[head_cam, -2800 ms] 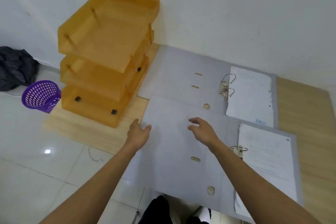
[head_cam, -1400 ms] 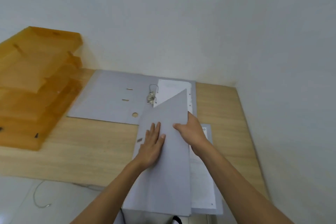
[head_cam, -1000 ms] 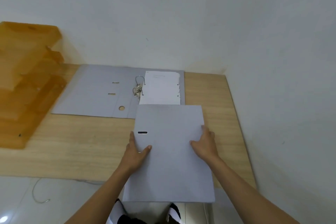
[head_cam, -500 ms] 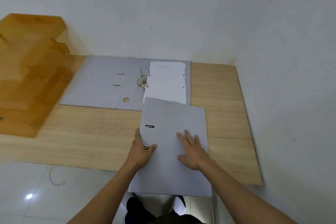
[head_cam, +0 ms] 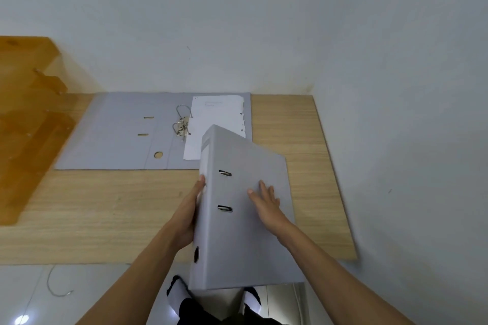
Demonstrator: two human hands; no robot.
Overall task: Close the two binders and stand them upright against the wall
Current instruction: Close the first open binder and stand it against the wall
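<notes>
A closed grey binder (head_cam: 245,235) is lifted off the wooden board and tilted, its spine turned to the left. My left hand (head_cam: 188,212) grips it along the spine side, fingers underneath. My right hand (head_cam: 266,204) lies flat on the front cover, fingers spread. Behind it a second grey binder (head_cam: 118,132) lies open flat against the back wall, its metal rings (head_cam: 181,121) up and white sheets (head_cam: 216,119) on its right half.
The wooden board (head_cam: 105,214) lies on a white tiled floor in a corner, walls behind and to the right. An orange stacked letter tray (head_cam: 29,119) stands at the left. A wire loop (head_cam: 56,287) lies on the tiles. My feet (head_cam: 182,295) show below.
The near binder was shut, then pressed flat by both hands. Now its spine side is raised off the board and it tilts, my left hand having slid under the spine.
</notes>
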